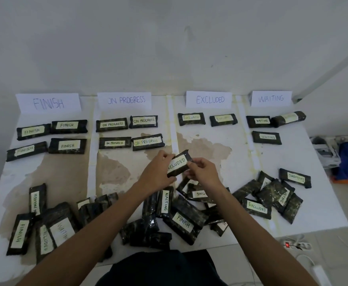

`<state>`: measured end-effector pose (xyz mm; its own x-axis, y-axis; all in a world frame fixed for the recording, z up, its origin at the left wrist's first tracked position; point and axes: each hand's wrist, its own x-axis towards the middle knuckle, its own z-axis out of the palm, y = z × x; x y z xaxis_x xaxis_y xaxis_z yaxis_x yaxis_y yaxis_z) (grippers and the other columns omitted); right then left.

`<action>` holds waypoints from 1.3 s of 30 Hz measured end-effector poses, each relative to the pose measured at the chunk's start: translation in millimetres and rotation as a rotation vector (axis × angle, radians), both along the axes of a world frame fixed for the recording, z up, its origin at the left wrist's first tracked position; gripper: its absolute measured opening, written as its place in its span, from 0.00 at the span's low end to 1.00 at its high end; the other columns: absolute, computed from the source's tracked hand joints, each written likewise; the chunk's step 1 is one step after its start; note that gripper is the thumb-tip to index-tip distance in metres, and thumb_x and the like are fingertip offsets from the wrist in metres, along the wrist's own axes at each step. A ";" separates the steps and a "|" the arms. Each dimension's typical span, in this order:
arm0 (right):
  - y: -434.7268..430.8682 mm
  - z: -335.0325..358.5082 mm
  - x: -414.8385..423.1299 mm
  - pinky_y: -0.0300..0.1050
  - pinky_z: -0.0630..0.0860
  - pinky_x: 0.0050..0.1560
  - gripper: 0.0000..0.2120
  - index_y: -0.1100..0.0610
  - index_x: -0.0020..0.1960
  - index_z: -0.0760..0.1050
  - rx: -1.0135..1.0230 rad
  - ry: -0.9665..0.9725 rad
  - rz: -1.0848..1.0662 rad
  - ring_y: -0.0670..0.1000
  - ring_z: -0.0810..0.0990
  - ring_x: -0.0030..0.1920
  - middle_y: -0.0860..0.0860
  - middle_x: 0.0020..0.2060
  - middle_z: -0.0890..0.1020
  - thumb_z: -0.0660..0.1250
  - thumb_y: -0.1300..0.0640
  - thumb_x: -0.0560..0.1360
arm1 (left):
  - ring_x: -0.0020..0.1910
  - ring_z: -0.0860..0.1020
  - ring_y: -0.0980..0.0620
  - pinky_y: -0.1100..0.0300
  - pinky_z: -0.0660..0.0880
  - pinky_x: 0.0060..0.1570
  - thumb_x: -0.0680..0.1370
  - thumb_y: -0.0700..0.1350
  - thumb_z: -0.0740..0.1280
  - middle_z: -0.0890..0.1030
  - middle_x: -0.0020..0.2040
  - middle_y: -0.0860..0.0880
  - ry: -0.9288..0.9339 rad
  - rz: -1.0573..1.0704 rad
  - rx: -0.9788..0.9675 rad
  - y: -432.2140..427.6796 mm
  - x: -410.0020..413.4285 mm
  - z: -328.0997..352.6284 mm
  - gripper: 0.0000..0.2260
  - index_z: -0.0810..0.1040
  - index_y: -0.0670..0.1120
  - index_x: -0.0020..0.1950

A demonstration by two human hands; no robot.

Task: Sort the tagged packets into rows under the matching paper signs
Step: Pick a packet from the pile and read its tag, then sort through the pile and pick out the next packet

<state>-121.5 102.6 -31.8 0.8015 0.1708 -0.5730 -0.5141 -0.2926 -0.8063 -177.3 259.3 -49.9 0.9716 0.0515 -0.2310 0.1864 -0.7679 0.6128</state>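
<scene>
Packets (67,145) are covering the bench (317,207), the unsorted heap (181,219) lying nearest me so I am picking from it and filling rows at the far side. I am holding the EXCLUDED packet (178,164) raised over the middle, tag up for reading; the EXCLUDED sign (209,99) is standing beyond, to the right. Fingers of my left hand (156,174) and right hand (204,172) are pinching the packet's two ends

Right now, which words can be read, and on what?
"FINISH": leftmost sign, front pile packet.
"ON PROGRESS": second sign, sorted packet below it.
"EXCLUDED": third sign, held packet.
"WAITING": rightmost sign, middle pile packet.
Too faint to read: tilted packet far right, faded packet under the third sign.
</scene>
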 end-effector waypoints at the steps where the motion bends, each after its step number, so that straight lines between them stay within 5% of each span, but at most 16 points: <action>1: -3.3 1.5 5.7 0.38 0.80 0.36 0.03 0.62 0.49 0.75 0.019 0.007 -0.018 0.48 0.82 0.32 0.57 0.41 0.82 0.66 0.63 0.76 | 0.59 0.70 0.47 0.53 0.75 0.55 0.68 0.47 0.73 0.67 0.60 0.46 -0.019 -0.017 0.021 -5.1 7.5 -1.9 0.34 0.63 0.45 0.71; 8: -48.7 -14.1 53.0 0.51 0.79 0.52 0.15 0.56 0.59 0.73 -0.253 -0.019 0.213 0.53 0.82 0.47 0.53 0.48 0.81 0.68 0.54 0.74 | 0.59 0.70 0.44 0.50 0.71 0.57 0.69 0.43 0.71 0.72 0.63 0.44 -0.040 -0.071 0.217 -27.3 82.9 -19.8 0.33 0.62 0.43 0.72; 12: -81.6 -26.5 65.2 0.41 0.72 0.48 0.12 0.55 0.56 0.76 -0.424 -0.142 0.448 0.48 0.77 0.47 0.49 0.47 0.79 0.68 0.54 0.74 | 0.61 0.68 0.43 0.50 0.68 0.58 0.71 0.42 0.68 0.70 0.65 0.44 -0.026 -0.072 0.270 -35.3 130.9 -43.2 0.29 0.64 0.43 0.71; 23: -124.8 -51.6 62.3 0.38 0.73 0.50 0.17 0.57 0.60 0.75 -0.353 -0.253 0.862 0.46 0.75 0.48 0.53 0.55 0.78 0.70 0.58 0.72 | 0.69 0.63 0.41 0.46 0.64 0.67 0.73 0.37 0.66 0.65 0.71 0.41 0.002 0.028 0.164 -45.3 172.7 -83.4 0.28 0.63 0.42 0.72; 30: -106.7 -65.8 46.6 0.52 0.71 0.58 0.27 0.54 0.66 0.72 -0.520 -0.437 1.260 0.57 0.71 0.59 0.55 0.61 0.76 0.72 0.54 0.69 | 0.71 0.57 0.38 0.43 0.59 0.70 0.71 0.38 0.65 0.59 0.73 0.39 -0.024 0.121 0.166 -66.0 133.2 -69.4 0.27 0.64 0.42 0.71; 33: -98.5 -64.6 42.7 0.52 0.72 0.58 0.26 0.55 0.66 0.72 -0.523 -0.407 1.231 0.58 0.72 0.59 0.56 0.61 0.76 0.71 0.58 0.69 | 0.71 0.57 0.43 0.49 0.56 0.72 0.72 0.39 0.65 0.60 0.72 0.45 0.011 0.269 -0.040 -83.0 97.3 -60.9 0.25 0.66 0.43 0.69; 39: -95.4 -39.3 53.0 0.45 0.75 0.46 0.10 0.57 0.50 0.77 -0.420 -0.245 0.962 0.54 0.79 0.47 0.54 0.49 0.80 0.70 0.60 0.69 | 0.67 0.61 0.45 0.49 0.61 0.67 0.75 0.45 0.66 0.65 0.67 0.45 -0.006 0.468 -0.164 -96.3 32.3 -41.1 0.21 0.69 0.49 0.68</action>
